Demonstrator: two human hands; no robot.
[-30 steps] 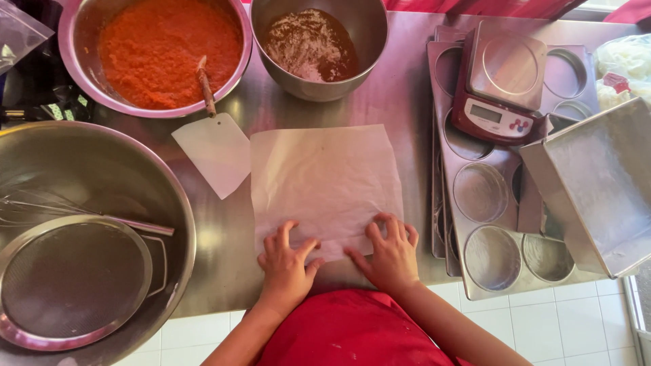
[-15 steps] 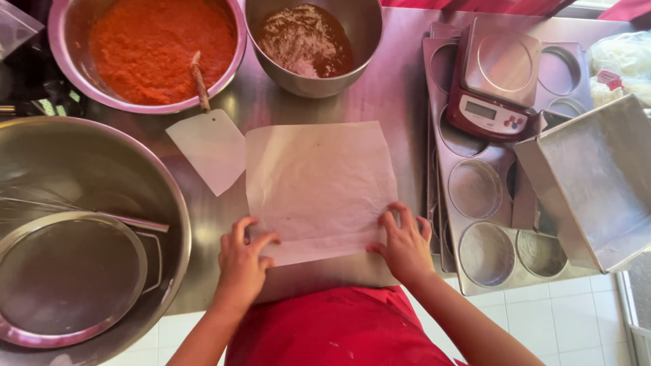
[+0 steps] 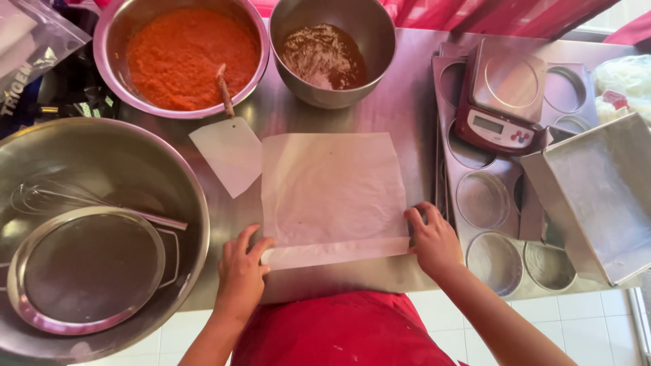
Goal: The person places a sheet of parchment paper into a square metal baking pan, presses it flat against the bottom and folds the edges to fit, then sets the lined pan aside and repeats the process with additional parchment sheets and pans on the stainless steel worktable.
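— Hands?
— Left hand [image 3: 241,271] and right hand [image 3: 434,238] flat, fingers spread, gripping nothing; pressed on the two ends of the folded near edge of the square white parchment sheet [image 3: 330,193].
— Sheet position?
— Lying on the steel worktop [image 3: 407,108], centre, near front edge.
— Surroundings?
— White scraper with wooden handle [image 3: 227,150] just left, handle resting in steel bowl of orange paste [image 3: 182,55]. Large steel bowl with whisk and sieve [image 3: 91,234] far left. Round-cavity baking tray [image 3: 485,203] and red digital scale [image 3: 500,102] right.

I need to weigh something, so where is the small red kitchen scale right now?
In the head view, the small red kitchen scale sits at the upper right, on the metal tray of round moulds, between the brown-batter steel bowl and the square metal baking pan.
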